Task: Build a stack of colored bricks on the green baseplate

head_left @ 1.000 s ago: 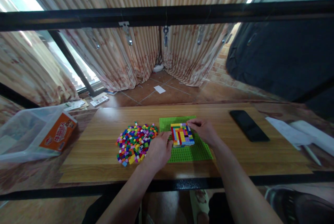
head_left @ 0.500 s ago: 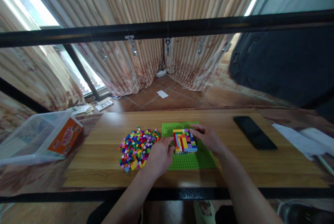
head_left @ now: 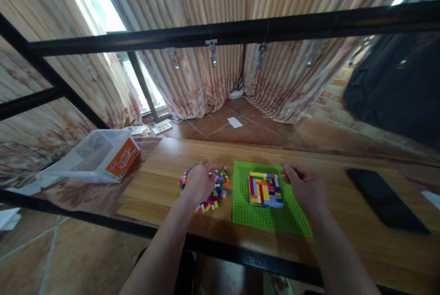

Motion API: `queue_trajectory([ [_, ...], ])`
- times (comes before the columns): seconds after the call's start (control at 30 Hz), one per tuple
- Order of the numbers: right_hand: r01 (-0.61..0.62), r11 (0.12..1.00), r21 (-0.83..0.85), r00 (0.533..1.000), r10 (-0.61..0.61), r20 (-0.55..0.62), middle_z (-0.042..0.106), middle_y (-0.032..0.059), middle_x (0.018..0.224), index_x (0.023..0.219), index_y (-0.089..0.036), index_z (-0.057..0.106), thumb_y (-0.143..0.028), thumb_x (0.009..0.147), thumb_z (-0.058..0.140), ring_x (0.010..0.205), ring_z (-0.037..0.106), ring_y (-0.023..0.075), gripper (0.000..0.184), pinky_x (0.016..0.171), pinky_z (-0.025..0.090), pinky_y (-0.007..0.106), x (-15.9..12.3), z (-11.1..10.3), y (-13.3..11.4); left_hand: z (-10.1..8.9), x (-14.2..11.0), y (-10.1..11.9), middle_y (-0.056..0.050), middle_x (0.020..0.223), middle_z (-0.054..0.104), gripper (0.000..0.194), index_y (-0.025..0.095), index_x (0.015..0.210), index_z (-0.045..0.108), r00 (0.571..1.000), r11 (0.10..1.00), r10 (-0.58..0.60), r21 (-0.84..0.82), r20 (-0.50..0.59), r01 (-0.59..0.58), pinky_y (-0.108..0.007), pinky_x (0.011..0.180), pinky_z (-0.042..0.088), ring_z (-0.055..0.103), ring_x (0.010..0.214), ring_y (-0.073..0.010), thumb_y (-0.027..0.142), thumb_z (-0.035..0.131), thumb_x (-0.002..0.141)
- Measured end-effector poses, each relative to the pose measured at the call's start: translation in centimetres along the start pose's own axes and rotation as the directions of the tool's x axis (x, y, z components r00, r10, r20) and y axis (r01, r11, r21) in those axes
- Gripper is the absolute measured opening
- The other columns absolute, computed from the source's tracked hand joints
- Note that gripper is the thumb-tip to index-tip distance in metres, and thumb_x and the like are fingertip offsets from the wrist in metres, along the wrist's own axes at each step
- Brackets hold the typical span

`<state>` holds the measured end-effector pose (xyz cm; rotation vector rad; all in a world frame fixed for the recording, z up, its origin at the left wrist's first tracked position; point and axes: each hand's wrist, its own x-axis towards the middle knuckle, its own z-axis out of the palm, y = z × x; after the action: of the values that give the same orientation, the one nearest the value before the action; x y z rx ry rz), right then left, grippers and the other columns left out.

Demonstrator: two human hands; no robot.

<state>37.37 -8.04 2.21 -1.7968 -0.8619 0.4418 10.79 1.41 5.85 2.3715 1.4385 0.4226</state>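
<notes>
A pile of small colourful toy bricks [head_left: 222, 177] lies on the wooden table. My left hand [head_left: 200, 180] is over it, fingers bent and a little apart, covering part of the pile. Right of the pile is a green studded baseplate [head_left: 261, 221]. On it sits a low square block of multicoloured bricks [head_left: 266, 190], several layers high. My right hand [head_left: 304, 185] hovers by the baseplate's right side, apart from the block. Its thumb and fingertips are pinched together; whatever is between them is too small to make out.
A black phone [head_left: 387, 199] lies on the table at the right. Off the table's left end is a clear plastic bin [head_left: 92, 157] with an orange label. A black metal rail [head_left: 227, 34] crosses beyond the table, with pleated curtains [head_left: 192, 84] behind it.
My left hand has left the block's left side and moved over the brick pile. My right hand has drawn away from the block to the right. The camera view has turned left.
</notes>
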Motion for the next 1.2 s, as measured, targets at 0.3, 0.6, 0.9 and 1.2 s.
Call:
queue_trajectory([
  [0.3,0.056,0.992,-0.110,0.996,-0.049,0.068,0.074,0.0055,0.077,0.091,-0.017,0.074,-0.048,0.082,0.054,0.069,0.068,0.0215,0.038,0.062,0.048,0.030,-0.8,1.0,-0.7,3.6,0.1,3.1,-0.010,0.098,0.068,0.019,0.016,0.091,0.069,0.984,0.966,0.178,0.186,0.023,-0.179,-0.037,0.094,0.046,0.060,0.098,-0.0233,0.015,0.050,0.086],
  [0.6,0.124,0.983,-0.134,0.989,-0.111,0.095,0.073,0.0053,0.076,0.091,-0.017,0.075,-0.049,0.083,0.053,0.069,0.066,0.0207,0.039,0.063,0.047,0.029,-0.9,1.2,-0.6,5.2,0.8,3.7,-0.013,0.097,0.064,0.018,0.011,0.095,0.066,0.994,0.954,0.109,0.279,0.009,-0.107,-0.040,0.087,0.047,0.057,0.097,-0.0263,0.016,0.051,0.086],
  [0.9,0.117,0.989,-0.094,0.990,-0.110,0.084,0.072,0.0046,0.074,0.086,-0.017,0.074,-0.046,0.083,0.055,0.068,0.066,0.0198,0.035,0.062,0.048,0.029,-1.0,0.8,-1.2,5.5,0.6,3.7,-0.013,0.094,0.066,0.023,0.012,0.096,0.065,0.989,0.955,0.147,0.259,0.012,-0.145,-0.038,0.085,0.045,0.057,0.096,-0.0255,0.009,0.044,0.086],
  [1.2,0.126,0.988,-0.086,0.989,-0.119,0.089,0.072,0.0049,0.073,0.083,-0.017,0.074,-0.048,0.083,0.055,0.066,0.065,0.0195,0.037,0.060,0.047,0.028,-0.9,0.9,-1.1,5.6,0.4,3.6,-0.012,0.098,0.067,0.024,0.015,0.093,0.066,0.987,0.963,0.156,0.219,0.028,-0.158,-0.038,0.087,0.045,0.057,0.095,-0.0241,0.008,0.046,0.084],
])
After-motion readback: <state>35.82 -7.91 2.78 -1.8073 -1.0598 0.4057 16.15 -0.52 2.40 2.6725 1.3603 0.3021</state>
